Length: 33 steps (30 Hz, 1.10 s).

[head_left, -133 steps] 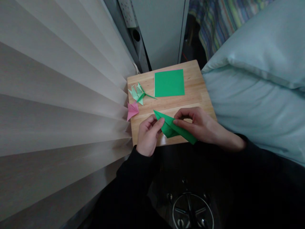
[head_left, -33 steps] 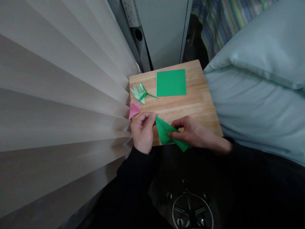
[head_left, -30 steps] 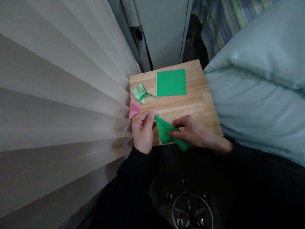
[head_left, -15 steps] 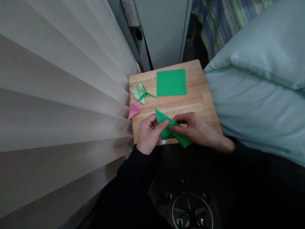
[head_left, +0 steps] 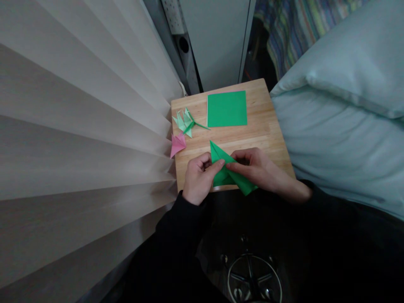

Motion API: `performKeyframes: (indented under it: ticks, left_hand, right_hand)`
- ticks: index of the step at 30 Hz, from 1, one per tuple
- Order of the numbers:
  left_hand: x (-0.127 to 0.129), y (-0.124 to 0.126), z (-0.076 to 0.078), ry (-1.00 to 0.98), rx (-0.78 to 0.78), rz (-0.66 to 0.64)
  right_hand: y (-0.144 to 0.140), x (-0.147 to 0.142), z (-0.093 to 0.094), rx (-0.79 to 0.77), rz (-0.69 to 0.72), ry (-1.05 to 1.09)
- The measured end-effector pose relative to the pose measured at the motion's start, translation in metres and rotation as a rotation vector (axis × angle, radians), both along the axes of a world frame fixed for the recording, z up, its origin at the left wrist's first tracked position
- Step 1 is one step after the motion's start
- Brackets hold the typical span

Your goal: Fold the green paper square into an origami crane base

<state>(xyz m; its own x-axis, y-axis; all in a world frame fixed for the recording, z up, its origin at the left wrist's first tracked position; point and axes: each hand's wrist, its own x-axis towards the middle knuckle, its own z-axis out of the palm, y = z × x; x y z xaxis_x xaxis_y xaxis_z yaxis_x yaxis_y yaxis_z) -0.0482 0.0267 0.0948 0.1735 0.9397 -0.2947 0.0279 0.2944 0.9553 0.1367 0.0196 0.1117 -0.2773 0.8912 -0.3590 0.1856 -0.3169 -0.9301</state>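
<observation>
A partly folded green paper [head_left: 227,172] lies at the near edge of a small wooden board [head_left: 261,130]. My left hand [head_left: 198,180] pinches its left side, thumb on top. From the right, my right hand [head_left: 259,170] presses fingertips onto the fold's middle. The paper's point sticks up toward the board's centre, and another tip pokes out below my right hand.
A flat green paper square [head_left: 227,109] lies at the board's far side. A light green folded figure [head_left: 186,121] and a pink folded piece [head_left: 177,144] sit at the left edge. Pleated curtain [head_left: 78,139] on the left, pale blue pillows [head_left: 341,109] on the right, chair base [head_left: 251,277] below.
My left hand has come back from the paper's upper tip onto its left side. Both hands and the paper have shifted slightly right and closer together.
</observation>
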Motion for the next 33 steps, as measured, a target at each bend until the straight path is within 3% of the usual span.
performKeyframes:
  ticks: [7, 13, 18, 33]
  left_hand:
    - [0.0023, -0.0027, -0.0009, 0.039, 0.042, 0.023]
    - [0.0054, -0.0040, -0.0025, -0.147, -0.089, -0.019]
    - [0.0086, -0.0055, -0.0022, -0.196, -0.142, 0.050]
    - [0.0091, 0.0024, 0.0035, -0.199, -0.103, 0.286]
  right_hand:
    - [-0.0008, -0.0014, 0.0019, -0.123, -0.022, 0.028]
    - [-0.0019, -0.0019, -0.0005, -0.085, -0.055, -0.010]
    - [-0.0019, -0.0022, -0.0023, -0.056, -0.036, -0.020]
    - [-0.0045, -0.0027, -0.0053, -0.058, 0.121, -0.119]
